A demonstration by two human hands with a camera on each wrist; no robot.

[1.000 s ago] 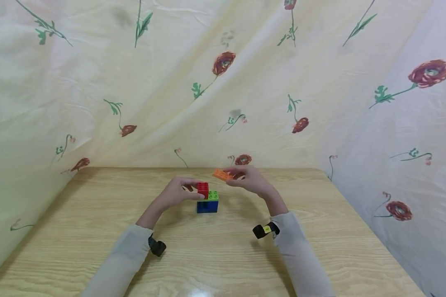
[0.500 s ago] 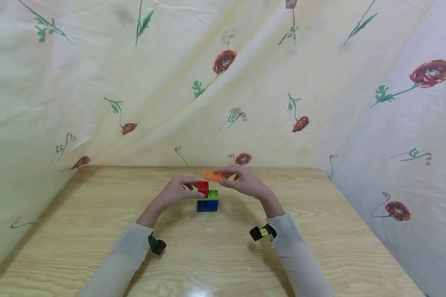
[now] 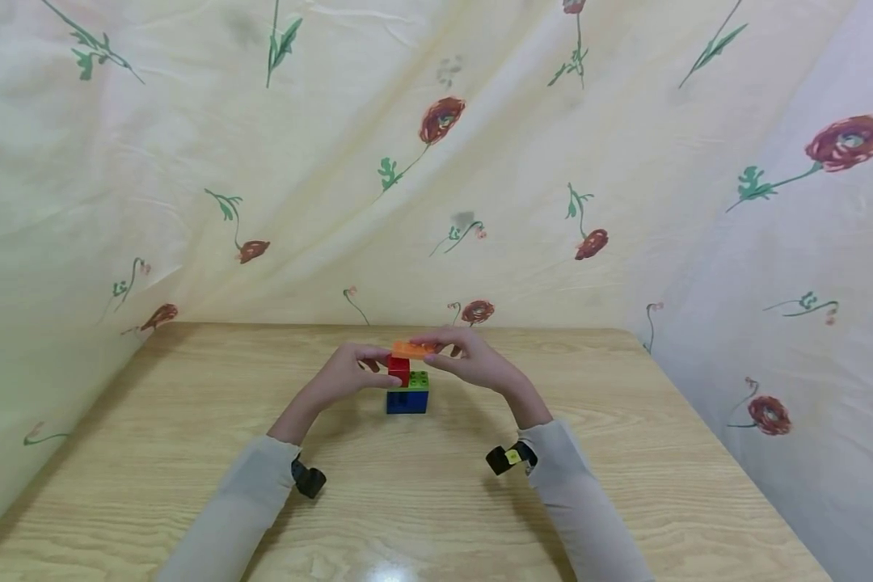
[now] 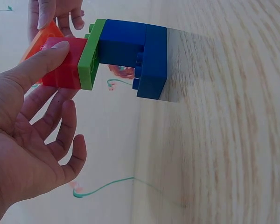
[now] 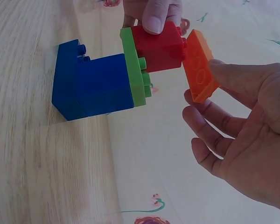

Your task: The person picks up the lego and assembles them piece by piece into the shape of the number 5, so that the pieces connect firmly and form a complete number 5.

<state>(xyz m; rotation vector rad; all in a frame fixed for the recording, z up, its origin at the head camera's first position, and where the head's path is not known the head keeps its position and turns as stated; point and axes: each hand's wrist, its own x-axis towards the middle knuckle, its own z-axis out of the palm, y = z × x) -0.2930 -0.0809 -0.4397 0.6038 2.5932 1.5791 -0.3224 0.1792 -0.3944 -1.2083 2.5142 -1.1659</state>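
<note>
A small brick build stands on the table: a dark blue base brick (image 5: 67,79), a blue brick (image 5: 105,84) on it, a flat light green plate (image 4: 90,58), and a red brick (image 4: 67,60) on the plate's left part. My left hand (image 3: 345,377) pinches the red brick between thumb and fingers. My right hand (image 3: 473,360) pinches a flat orange plate (image 5: 199,67) by its right end. The orange plate lies tilted over the red brick's studs; its left end meets them in the right wrist view. Green studs show beside the red brick.
The wooden table (image 3: 422,501) runs up to a flower-patterned cloth (image 3: 320,162) hanging behind it and at both sides. Each wrist wears a black camera, the left camera (image 3: 309,480) and the right camera (image 3: 505,458).
My right hand has carried the orange plate left and slightly down, from right of the build to over the red brick. My left hand stays on the red brick.
</note>
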